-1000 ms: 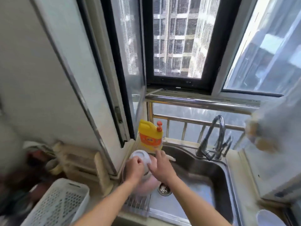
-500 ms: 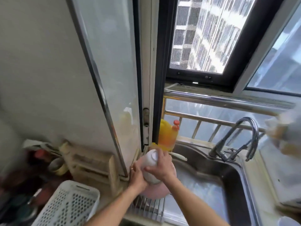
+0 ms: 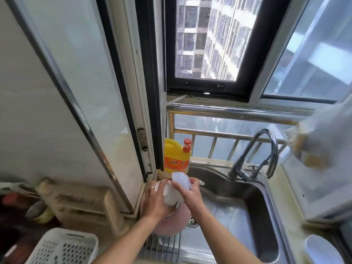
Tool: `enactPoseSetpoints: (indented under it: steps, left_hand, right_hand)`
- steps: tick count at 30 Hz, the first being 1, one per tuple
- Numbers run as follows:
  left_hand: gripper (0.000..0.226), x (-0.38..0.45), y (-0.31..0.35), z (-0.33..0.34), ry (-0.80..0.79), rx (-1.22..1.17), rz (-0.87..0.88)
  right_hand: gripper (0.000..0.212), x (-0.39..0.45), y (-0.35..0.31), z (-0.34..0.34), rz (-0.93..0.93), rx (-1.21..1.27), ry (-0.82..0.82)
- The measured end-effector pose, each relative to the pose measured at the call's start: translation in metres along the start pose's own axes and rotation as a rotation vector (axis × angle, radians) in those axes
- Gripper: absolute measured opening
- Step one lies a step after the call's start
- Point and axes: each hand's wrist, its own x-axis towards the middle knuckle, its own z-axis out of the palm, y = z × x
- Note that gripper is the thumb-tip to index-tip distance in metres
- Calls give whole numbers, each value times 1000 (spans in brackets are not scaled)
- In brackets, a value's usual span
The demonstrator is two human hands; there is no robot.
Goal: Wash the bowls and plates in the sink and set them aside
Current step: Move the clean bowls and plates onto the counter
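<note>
In the head view, a white bowl (image 3: 172, 195) is gripped between both hands — the left hand (image 3: 155, 201) curled under it, the right hand (image 3: 188, 193) pinching a white cloth (image 3: 181, 180) against its rim. It is held over a pink basin (image 3: 171, 224) at the sink (image 3: 262, 191)'s nine o'clock edge — a yellow detergent bottle (image 3: 176, 159) stands at twelve o'clock.

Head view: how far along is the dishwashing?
Done: nothing clearly set aside yet; the white basket at lower left shows no dishes. In hand: the left hand and right hand both grip a white bowl above a pink bowl on the wire rack at the sink. Left: this bowl, the pink one, then setting aside. The tap isn't visibly running.
</note>
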Motion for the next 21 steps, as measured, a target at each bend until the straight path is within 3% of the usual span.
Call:
enactPoseSetpoints:
  steps: [5, 9, 11, 17, 21]
  left_hand:
    - [107, -2, 6, -2, 51, -24, -37]
    - [104, -3, 4, -9, 111, -129, -88]
    - [100, 0, -1, -11, 153, -185, -101]
    - [113, 9, -27, -18, 228, -640, -238]
    - [94, 11, -34, -17, 244, -721, -292]
  right_hand:
    - [62, 0, 4, 1, -22, 5, 47]
    - [72, 7, 4, -3, 23, 86, 65]
    - [61, 6, 3, -4, 39, 143, 79]
    - [56, 0, 0, 1, -74, 68, 150]
    - [53, -2, -15, 16, -134, 58, 116]
